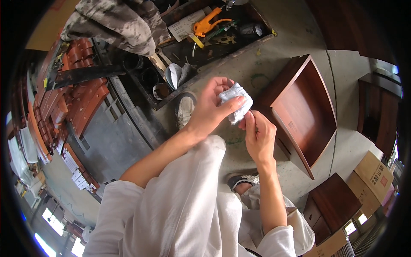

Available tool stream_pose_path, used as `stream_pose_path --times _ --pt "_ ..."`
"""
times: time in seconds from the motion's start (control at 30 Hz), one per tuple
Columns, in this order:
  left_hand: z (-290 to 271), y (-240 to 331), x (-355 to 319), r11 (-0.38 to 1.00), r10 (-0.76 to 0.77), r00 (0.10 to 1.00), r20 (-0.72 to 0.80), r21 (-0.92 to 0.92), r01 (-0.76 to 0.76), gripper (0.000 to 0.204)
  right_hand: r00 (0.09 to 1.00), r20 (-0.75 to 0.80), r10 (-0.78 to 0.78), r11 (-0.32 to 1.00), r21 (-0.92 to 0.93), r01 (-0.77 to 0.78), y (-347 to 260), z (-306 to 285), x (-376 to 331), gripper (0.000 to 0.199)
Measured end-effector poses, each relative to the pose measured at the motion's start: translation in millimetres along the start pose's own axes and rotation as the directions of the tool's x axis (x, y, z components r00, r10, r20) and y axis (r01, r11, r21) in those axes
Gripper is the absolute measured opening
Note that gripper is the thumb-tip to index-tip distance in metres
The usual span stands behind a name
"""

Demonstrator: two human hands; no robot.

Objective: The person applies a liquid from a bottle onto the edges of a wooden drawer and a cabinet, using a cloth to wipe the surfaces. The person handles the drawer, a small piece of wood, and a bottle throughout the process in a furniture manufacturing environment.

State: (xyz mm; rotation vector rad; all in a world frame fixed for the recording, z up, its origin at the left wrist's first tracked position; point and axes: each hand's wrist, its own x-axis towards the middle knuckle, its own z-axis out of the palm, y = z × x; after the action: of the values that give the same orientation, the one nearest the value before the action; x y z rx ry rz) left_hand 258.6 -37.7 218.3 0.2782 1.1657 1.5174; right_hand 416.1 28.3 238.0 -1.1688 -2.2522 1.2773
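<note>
A crumpled white cloth (236,102) is bunched up in my left hand (207,107), with the thumb pressed across its front and the fingers curled behind. Just to its right, my right hand (260,133) is closed in a pinch, its fingertips against the cloth's lower right edge. What those fingertips hold is too small to make out. Beyond my right hand, a reddish-brown wooden drawer (281,85) rests tilted on the concrete floor, its hollow inside facing up.
A dark tool tray (239,53) ahead holds an orange pistol-shaped tool (207,23) and several cups. Camouflage cloth (115,25) hangs at its left. Reddish-brown wooden pieces (81,103) are stacked on the left. A small wooden cabinet (332,205) and cardboard box (370,180) stand right.
</note>
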Motion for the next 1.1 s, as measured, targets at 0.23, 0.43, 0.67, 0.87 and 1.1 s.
stream_pose_path --times 0.23,0.43,0.67,0.87,1.1 --pt "-2.7 -5.9 -1.5 0.985 -0.104 0.995 0.012 -0.138 0.105 0.032 0.996 -0.071 0.062 0.993 0.107 -0.054 -4.8 1.2 0.9 0.026" --pt "-7.6 -10.0 -3.0 0.972 -0.092 0.981 0.169 -0.198 0.125 0.036 0.985 0.023 0.170 0.909 0.381 -0.166 -2.7 -0.9 -8.9 0.035" --pt "-8.3 -6.8 -5.2 0.974 -0.043 0.974 0.220 -0.208 0.090 0.055 0.997 -0.010 -0.074 0.991 0.115 0.075 -1.3 -0.9 -7.6 0.017" --pt "-8.4 -6.8 -4.6 0.970 -0.130 0.977 0.170 -0.180 0.160 0.050 0.991 -0.052 -0.127 0.991 0.026 0.129 -2.7 1.7 -8.9 0.015" --pt "-9.4 -9.9 -5.8 0.974 -0.094 0.977 0.192 -0.186 0.131 0.034 0.994 -0.093 0.055 0.975 0.217 -0.034 -1.4 5.0 -19.7 0.028"
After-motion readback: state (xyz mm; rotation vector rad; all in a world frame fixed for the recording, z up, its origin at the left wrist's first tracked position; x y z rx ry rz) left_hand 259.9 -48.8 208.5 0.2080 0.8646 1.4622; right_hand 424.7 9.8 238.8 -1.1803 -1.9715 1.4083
